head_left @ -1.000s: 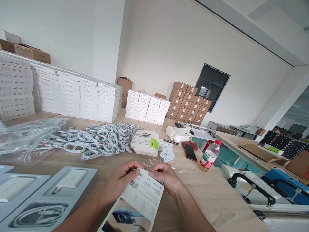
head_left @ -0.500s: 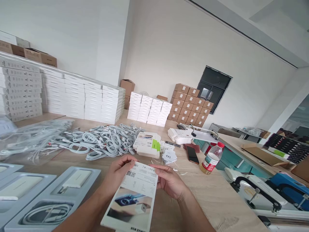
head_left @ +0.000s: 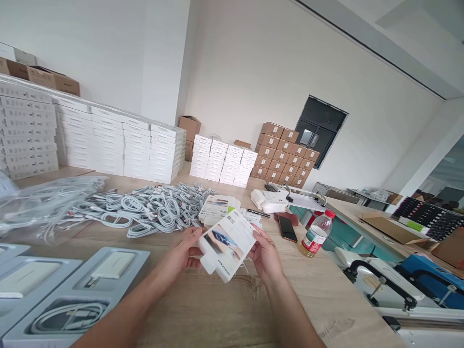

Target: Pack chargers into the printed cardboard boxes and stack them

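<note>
Head view. Landmark: the bottle (head_left: 316, 234), upright on the table (head_left: 203, 314). The carton (head_left: 230, 241) is left of the bottle, held between both hands, set at a slant, printed panel up, a pale flap projecting at the end nearer the wearer. Contact between carton and table cannot be determined.

Left hand (head_left: 186, 246): farther left of the bottle than the carton; grips the carton's left edge, thumb at the upper side, fingers curled beneath. Its forearm rises from lower left, wrist fairly straight.

Right hand (head_left: 266, 251): between carton and bottle, clear of the latter; grips the carton's right edge, thumb uppermost, fingers bent and partly hidden. Its forearm slants inward from lower right.

Also noted: phone (head_left: 287, 228), just left of the bottle; cables (head_left: 159, 208), heaped well to its left.
</note>
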The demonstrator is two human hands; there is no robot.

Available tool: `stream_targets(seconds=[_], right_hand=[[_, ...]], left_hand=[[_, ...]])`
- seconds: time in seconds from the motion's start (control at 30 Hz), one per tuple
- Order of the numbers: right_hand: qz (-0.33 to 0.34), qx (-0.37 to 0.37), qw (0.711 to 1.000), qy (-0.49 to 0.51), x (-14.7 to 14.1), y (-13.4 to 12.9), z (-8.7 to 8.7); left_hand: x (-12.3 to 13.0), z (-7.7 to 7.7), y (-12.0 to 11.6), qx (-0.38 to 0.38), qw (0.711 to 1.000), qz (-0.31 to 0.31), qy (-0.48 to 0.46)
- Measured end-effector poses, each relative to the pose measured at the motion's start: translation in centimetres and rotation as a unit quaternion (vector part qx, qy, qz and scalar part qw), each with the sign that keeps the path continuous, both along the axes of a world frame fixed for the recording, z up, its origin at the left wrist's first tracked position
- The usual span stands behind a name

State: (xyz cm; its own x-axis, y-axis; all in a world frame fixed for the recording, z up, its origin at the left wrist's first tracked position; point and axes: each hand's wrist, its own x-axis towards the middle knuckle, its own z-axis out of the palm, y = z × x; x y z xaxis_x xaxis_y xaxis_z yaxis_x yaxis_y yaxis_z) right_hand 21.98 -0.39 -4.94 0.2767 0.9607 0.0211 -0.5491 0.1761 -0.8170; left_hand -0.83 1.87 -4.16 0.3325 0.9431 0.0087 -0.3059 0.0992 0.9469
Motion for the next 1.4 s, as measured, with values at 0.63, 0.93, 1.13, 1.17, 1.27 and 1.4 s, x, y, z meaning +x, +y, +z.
stream_targets(seconds=[0.63, 0.93, 1.13, 1.17, 1.27, 1.4], right_hand=[[-0.026, -0.008, 0.999, 0.037, 0.6, 0.5, -0.6], [-0.002, -0.004, 0.998, 0.058, 0.4, 0.4, -0.6], [0.004, -0.018, 0.998, 0.066, 0.0, 0.1, -0.7], [0.008, -0.027, 0.997, 0.070, -0.1, 0.1, -0.8], [0.016, -0.051, 0.995, 0.084, -0.5, 0.0, -1.0], [0.019, -0.057, 0.994, 0.089, -0.7, 0.0, -1.2]], left_hand=[[-0.2, -0.1, -0.7, 0.061, 0.977, -0.149, 0.138], [-0.3, 0.0, -0.5, 0.121, 0.971, -0.113, 0.172], [-0.3, 0.5, -0.8, 0.107, 0.978, -0.053, 0.173], [-0.3, 0.5, -0.9, 0.103, 0.981, -0.057, 0.157], [-0.3, 0.4, -1.0, 0.104, 0.984, -0.083, 0.117], [-0.4, 0.0, -0.8, 0.112, 0.983, -0.097, 0.105]])
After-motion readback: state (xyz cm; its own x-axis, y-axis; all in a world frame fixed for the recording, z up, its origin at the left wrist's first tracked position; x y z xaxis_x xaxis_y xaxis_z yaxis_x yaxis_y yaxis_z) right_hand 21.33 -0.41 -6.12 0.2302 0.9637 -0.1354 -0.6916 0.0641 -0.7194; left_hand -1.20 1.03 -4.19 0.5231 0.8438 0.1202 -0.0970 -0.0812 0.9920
